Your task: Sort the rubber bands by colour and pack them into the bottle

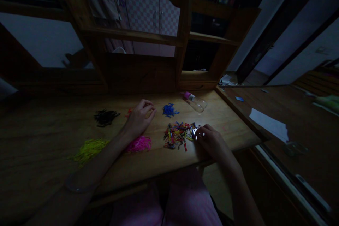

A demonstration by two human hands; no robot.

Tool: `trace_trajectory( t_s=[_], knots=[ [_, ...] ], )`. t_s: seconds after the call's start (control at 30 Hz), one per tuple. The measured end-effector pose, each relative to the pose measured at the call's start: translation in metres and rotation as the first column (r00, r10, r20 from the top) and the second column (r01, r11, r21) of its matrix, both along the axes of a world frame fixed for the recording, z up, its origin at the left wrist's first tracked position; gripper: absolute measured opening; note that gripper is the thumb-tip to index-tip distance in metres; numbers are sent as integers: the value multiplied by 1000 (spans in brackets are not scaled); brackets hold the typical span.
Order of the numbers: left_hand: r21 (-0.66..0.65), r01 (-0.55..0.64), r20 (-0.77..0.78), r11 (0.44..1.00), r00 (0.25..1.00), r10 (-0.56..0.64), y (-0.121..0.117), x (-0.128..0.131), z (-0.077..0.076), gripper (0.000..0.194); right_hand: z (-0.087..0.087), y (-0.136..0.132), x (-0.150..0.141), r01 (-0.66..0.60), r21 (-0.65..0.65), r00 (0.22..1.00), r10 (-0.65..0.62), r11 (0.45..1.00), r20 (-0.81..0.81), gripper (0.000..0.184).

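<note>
On the wooden table, my left hand (141, 118) hovers over a small orange pile (129, 112) that it mostly covers. Its fingers are loosely bent, with a gap beside the thumb. My right hand (212, 140) has its fingertips drawn together at the right edge of a mixed heap of small, thin, coloured bands (178, 135). What they pinch is too small and dark to make out; a bright spot shines beside them. Sorted piles lie around: blue (169, 110), black (106, 117), yellow (91, 149) and pink (140, 144), the pink one partly behind my left forearm.
Behind the blue pile lies a clear bottle (197, 103) with a pink cap. A wooden shelf unit (140, 72) rises at the table's back edge. To the right, a lower brown surface holds a white paper sheet (268, 123). The room is dim.
</note>
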State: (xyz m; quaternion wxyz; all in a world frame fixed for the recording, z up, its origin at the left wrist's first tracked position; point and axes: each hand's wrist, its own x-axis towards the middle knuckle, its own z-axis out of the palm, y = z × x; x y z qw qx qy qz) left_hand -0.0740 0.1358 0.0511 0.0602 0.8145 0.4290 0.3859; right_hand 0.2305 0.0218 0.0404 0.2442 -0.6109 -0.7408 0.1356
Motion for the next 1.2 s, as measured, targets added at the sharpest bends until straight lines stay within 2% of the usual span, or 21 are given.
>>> trace_trajectory(
  t_s=[0.27, 0.6, 0.93, 1.2],
  knots=[
    [-16, 33, 7, 999, 999, -32, 0, 0, 0, 15, 14, 2, -12, 54, 50, 997, -51, 997, -57, 15],
    [-28, 42, 12, 999, 999, -42, -2, 1, 2, 17, 6, 9, -12, 109, 6, 994, -109, 994, 16, 9],
    [-21, 77, 10, 997, 997, -77, -1, 1, 0, 17, 4, 3, -5, 134, -53, 982, -140, 990, -128, 25],
    [-26, 97, 13, 995, 995, -96, -2, 2, 0, 16, 3, 3, -5, 173, -21, 985, -173, 985, -2, 14]
  ],
)
